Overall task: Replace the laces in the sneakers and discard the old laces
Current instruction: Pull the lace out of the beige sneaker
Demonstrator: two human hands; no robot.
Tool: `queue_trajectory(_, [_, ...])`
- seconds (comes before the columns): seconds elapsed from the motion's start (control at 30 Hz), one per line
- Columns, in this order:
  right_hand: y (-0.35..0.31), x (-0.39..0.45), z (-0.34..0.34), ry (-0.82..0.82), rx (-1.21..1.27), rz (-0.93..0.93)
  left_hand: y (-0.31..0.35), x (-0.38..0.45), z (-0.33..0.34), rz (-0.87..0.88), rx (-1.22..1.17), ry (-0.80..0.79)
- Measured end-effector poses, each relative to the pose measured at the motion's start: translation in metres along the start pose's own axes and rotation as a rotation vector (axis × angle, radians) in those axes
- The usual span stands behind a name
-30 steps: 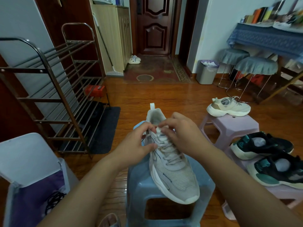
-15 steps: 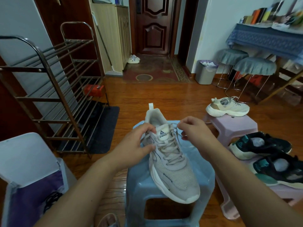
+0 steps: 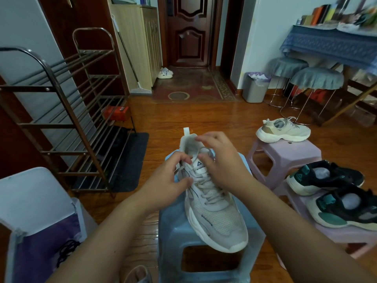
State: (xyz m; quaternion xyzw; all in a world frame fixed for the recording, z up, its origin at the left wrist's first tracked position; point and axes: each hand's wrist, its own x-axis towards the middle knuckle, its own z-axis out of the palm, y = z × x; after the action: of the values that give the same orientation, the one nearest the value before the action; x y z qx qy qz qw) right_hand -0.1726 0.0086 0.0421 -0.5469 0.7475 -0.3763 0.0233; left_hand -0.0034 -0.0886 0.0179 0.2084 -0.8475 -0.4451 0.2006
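The right hand (image 3: 219,162) has returned to the sneaker (image 3: 212,201), both hands pinching its laces (image 3: 206,183).

I am seeing two bare forearms, no sleeves reaching the wrists. I am finding no watch, ring or glove on the left hand (image 3: 167,184) or the right hand (image 3: 222,166). Fingernails are looking short and unpainted.
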Motion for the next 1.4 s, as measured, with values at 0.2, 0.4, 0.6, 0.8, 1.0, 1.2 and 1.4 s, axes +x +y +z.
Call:
queue_trajectory(0.2, [0.007,-0.014,-0.01,-0.117,-0.119,-0.076,0.001,0.001,0.002,-0.017,0.01,-0.012])
queue_trajectory(0.4, [0.002,-0.022,-0.005,-0.116,-0.314,-0.217,0.006,0.003,0.004,-0.024,0.117,0.017])
queue_trajectory(0.6, [0.01,-0.025,-0.037,0.104,0.083,0.253,0.021,0.005,0.017,0.001,0.37,0.11])
queue_trajectory(0.8, [0.007,-0.027,-0.013,-0.031,0.119,0.408,0.029,0.019,0.054,0.131,0.58,0.296])
queue_trajectory(1.0, [-0.001,-0.024,-0.019,-0.05,0.063,0.443,0.026,0.027,0.046,0.138,0.666,0.251])
queue_trajectory(1.2, [0.0,-0.025,-0.021,-0.005,0.1,0.505,0.03,0.027,0.037,-0.026,0.209,0.266])
queue_trajectory(1.4, [0.0,-0.026,-0.013,0.007,0.02,0.464,0.036,0.018,0.022,-0.277,-1.111,0.216])
